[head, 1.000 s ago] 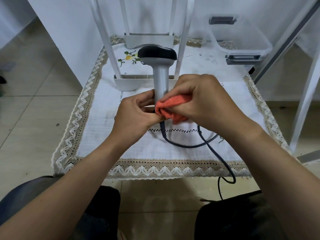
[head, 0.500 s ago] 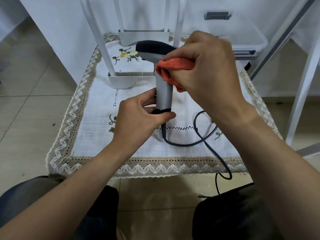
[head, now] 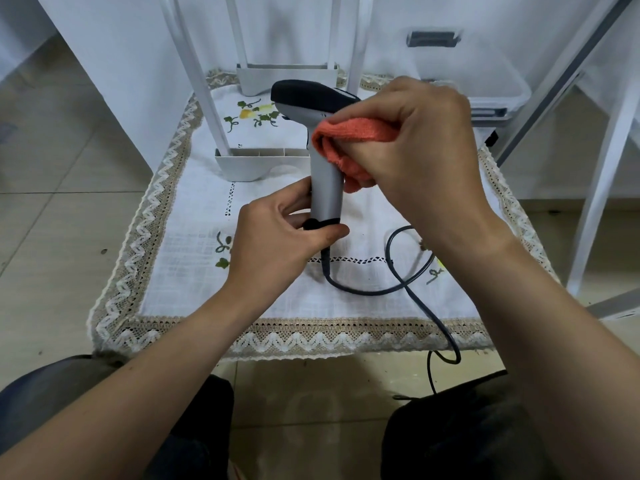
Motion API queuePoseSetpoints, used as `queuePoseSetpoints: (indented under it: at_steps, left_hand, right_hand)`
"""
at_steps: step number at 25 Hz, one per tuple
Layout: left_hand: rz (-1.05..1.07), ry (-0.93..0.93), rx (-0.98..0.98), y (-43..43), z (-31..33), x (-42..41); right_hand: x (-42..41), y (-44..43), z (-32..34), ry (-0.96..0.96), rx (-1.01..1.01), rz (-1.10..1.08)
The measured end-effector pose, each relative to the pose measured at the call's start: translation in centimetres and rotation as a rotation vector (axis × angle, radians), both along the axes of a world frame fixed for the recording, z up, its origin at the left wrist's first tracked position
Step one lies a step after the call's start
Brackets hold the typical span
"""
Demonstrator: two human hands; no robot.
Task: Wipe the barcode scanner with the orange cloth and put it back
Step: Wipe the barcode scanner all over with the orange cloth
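The barcode scanner (head: 325, 188) has a grey handle and a black head, and it stands upright above the white tablecloth (head: 194, 271). My left hand (head: 277, 244) grips the bottom end of the handle, where the dark cable (head: 398, 285) comes out. My right hand (head: 422, 143) holds the bunched orange cloth (head: 349, 140) and presses it against the upper handle, just under the scanner's head. The hand hides part of the cloth and the right side of the head.
A white frame with upright rods and a foot piece (head: 249, 164) stands on the cloth behind the scanner. A clear plastic bin (head: 498, 81) sits at the back right. White furniture legs (head: 602, 188) stand to the right. The cable trails off the table's front edge toward my knees.
My right hand slid the orange cloth up from the bottom of the handle to just under the head. My left hand shifted down to the handle's base.
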State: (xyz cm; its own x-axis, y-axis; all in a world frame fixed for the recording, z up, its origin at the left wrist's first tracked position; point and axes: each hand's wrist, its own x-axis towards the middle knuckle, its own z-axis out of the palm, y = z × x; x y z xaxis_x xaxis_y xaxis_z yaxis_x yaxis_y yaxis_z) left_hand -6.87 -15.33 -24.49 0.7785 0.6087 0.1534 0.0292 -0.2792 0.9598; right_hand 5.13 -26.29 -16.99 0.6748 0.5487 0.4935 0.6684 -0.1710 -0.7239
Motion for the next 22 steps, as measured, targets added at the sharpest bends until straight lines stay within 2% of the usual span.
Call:
queuePoseSetpoints:
  at_steps: [7,11,13,18,22]
  left_hand:
    - [0.008,0.021,-0.005,0.6,-0.3,0.0]
    - [0.005,0.008,0.0,0.4,-0.4,0.0]
    - [0.001,0.0,0.016,0.2,-0.4,-0.1]
    - [-0.001,-0.02,0.043,0.2,-0.3,-0.1]
    - [-0.001,-0.018,0.038,0.5,-0.2,0.0]
  right_hand:
    - [-0.5,-1.0,0.0,0.196,-0.213,0.103]
    - [-0.4,-1.0,0.6,0.252,0.023,0.077]
    - [-0.4,-0.7,0.8,0.254,0.061,0.072]
    - [-0.5,-1.0,0.5,0.267,-0.052,0.058]
    - [-1.0,-1.4,0.1,0.287,-0.254,0.124]
